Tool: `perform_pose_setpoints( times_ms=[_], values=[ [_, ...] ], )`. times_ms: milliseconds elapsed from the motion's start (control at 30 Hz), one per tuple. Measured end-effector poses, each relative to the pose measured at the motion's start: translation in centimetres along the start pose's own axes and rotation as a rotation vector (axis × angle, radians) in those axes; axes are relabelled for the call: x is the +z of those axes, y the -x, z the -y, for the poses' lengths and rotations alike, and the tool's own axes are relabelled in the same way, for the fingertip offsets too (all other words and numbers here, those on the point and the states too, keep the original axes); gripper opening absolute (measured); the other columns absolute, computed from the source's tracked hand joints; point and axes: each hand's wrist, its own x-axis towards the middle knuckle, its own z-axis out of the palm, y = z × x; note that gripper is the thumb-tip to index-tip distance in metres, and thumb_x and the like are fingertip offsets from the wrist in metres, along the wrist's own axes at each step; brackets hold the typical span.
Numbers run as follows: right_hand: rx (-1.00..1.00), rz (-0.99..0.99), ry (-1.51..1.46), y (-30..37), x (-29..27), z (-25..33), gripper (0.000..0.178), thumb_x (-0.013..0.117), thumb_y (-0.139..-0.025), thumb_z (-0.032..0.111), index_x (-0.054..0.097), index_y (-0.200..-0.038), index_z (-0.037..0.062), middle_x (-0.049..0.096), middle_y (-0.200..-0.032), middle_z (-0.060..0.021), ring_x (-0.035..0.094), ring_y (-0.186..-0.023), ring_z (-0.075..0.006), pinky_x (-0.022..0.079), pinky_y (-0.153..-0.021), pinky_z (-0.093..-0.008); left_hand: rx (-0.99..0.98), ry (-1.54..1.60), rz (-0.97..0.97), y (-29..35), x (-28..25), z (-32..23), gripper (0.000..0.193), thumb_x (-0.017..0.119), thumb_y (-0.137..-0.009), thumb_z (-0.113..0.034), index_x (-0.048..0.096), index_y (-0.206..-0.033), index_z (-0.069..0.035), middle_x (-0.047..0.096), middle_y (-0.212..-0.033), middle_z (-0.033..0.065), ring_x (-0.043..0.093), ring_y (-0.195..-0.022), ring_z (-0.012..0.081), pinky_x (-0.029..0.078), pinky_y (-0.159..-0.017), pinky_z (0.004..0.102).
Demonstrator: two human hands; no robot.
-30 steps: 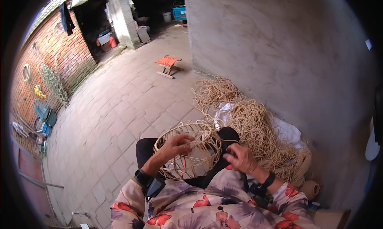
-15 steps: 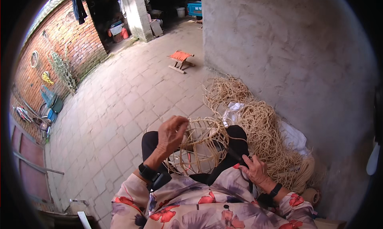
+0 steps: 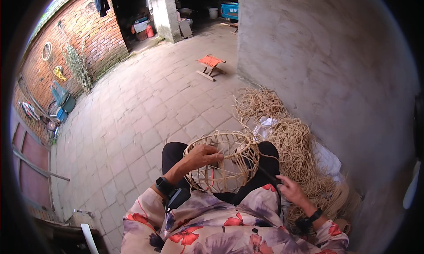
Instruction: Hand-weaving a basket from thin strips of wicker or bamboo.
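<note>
Lower centre: left hand (image 3: 204, 156), lowered since half a second ago, now grips basket frame (image 3: 223, 160) on lap. Lower right: right hand (image 3: 291, 190) pinches strand, drawn further right. Beyond, reed pile (image 3: 293, 141) by wall; stool (image 3: 210, 64) farther up.

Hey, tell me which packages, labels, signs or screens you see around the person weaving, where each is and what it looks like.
White plastic bag: crumpled among the heap of straw-coloured cane by the wall, right of the half-woven basket.
Red container: far back at the shed opening, small and upright.
No signs or screens can be made out.
</note>
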Motion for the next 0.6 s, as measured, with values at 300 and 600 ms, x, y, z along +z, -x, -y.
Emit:
perform_pose_setpoints(
  times_ms=[300,600],
  values=[
    [-0.060,0.559,-0.398,-1.8,-4.1,10.3,0.064,0.062,-0.080,0.013,0.038,-0.140,0.0100,0.050,-0.089,0.0025,0.046,-0.081,-0.0070,0.038,-0.076,-0.0191,-0.065,0.414,-0.253,-0.5,-1.8,-0.4,0.032,0.059,-0.091,-0.031,0.067,-0.087,0.001,0.060,-0.071,0.0001,0.052,-0.066,0.0087,0.042,-0.059,0.0252],
    [0.130,0.459,-0.744,-3.5,-2.8,14.3,0.045,0.065,-0.083,0.013,0.048,-0.125,0.0078,0.054,-0.084,-0.0038,0.055,-0.074,-0.0058,0.041,-0.054,-0.0217,-0.081,0.460,-0.323,-0.4,-2.4,1.2,0.032,0.060,-0.090,-0.031,0.065,-0.089,0.001,0.061,-0.077,0.0014,0.054,-0.071,0.0086,0.044,-0.064,0.0240]
  ],
)
